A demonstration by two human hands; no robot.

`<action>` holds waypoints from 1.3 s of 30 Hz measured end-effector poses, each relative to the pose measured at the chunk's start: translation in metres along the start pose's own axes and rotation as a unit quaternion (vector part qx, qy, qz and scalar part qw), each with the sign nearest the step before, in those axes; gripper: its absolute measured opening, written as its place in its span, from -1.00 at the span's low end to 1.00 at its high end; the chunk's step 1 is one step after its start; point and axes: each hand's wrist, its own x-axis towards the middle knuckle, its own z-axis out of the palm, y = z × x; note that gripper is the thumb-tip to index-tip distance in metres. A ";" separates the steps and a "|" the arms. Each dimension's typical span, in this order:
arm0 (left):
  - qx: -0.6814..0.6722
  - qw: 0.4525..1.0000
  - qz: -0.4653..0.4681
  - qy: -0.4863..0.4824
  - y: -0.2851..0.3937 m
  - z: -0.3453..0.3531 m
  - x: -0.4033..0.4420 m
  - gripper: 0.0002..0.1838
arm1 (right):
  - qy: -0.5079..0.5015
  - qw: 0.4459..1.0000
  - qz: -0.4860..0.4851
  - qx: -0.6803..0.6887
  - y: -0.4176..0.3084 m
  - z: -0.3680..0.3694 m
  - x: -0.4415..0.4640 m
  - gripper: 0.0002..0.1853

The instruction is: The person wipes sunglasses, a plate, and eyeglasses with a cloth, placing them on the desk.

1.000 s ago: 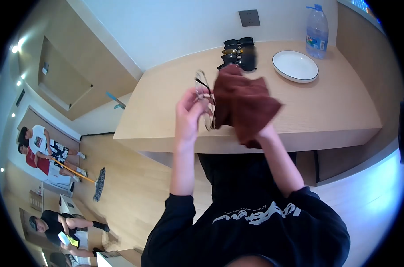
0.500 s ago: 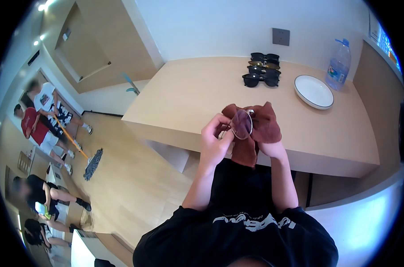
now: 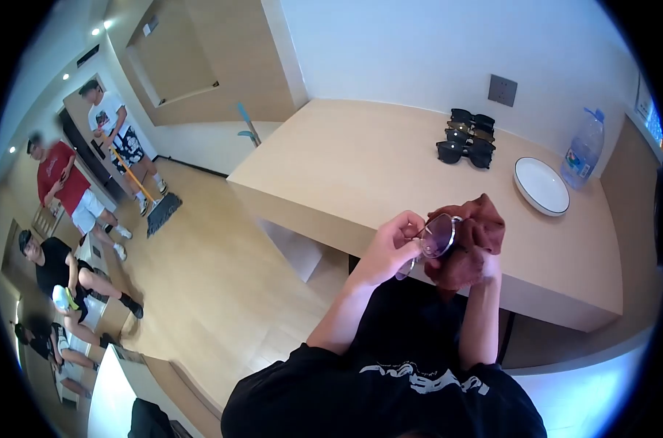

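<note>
My left hand [image 3: 390, 252] pinches a pair of thin-rimmed eyeglasses [image 3: 438, 235] with tinted, see-through lenses, held tilted above the table's front edge. One lens faces up beside the cloth; the other hangs lower, below my fingers. A bunched reddish-brown cloth [image 3: 466, 252] is gripped by my right hand [image 3: 490, 269], whose fingers are mostly hidden under it. The cloth touches or lies just behind the right side of the upper lens; I cannot tell which.
On the light wooden table [image 3: 346, 153] several pairs of sunglasses [image 3: 465, 153] lie in a row. Right of them are a white plate [image 3: 541, 187] and a plastic bottle [image 3: 583, 152]. Several people are to the left, one holding a mop [image 3: 163, 212].
The view has turned, so the table and its items sit further right and lower. The cloth has bunched up to the right of the glasses, and the second lens now shows below my left fingers.
</note>
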 end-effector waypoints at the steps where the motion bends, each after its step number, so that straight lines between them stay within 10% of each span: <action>1: -0.003 1.000 -0.003 0.001 -0.002 0.000 -0.004 -0.89 | 0.003 1.000 0.003 0.000 0.001 -0.006 -0.007 -0.75; 3: 0.010 0.999 -0.038 -0.033 0.000 0.000 -0.007 -0.92 | 0.040 0.976 0.201 0.080 -0.003 -0.024 -0.018 -0.81; 7: 0.008 0.997 0.041 -0.066 -0.006 -0.023 -0.007 -0.88 | 0.014 0.940 0.072 -0.333 -0.016 -0.043 -0.010 -0.73; 15: -0.140 0.964 -0.125 -0.189 -0.010 -0.029 -0.008 -0.89 | 0.015 0.968 0.202 -0.145 -0.035 -0.053 -0.008 -0.68; 19: -0.110 0.978 -0.098 -0.145 -0.014 -0.012 -0.015 -0.89 | -0.038 0.901 0.071 -0.426 -0.047 -0.012 -0.001 -0.78; 28: -0.057 0.992 0.064 -0.091 0.017 -0.010 -0.010 -0.87 | -0.057 0.915 -0.015 -0.399 -0.097 -0.028 0.043 -0.80; 30: -0.057 0.989 0.128 0.057 0.013 0.009 -0.003 -0.80 | 0.048 0.784 -0.204 -0.584 -0.090 -0.019 0.027 -0.80; 31: -0.031 0.989 0.132 0.061 0.011 0.008 0.001 -0.78 | 0.231 0.934 -0.063 -0.264 -0.074 -0.001 0.017 -0.80; 36: 0.024 0.978 0.177 0.112 -0.007 0.033 0.020 -0.81 | 0.124 0.968 0.211 -0.057 -0.060 0.034 0.002 -0.92; 39: 0.098 0.961 0.248 0.076 -0.026 0.038 0.024 -0.83 | 0.101 0.962 0.007 -0.253 -0.018 0.025 0.003 -0.94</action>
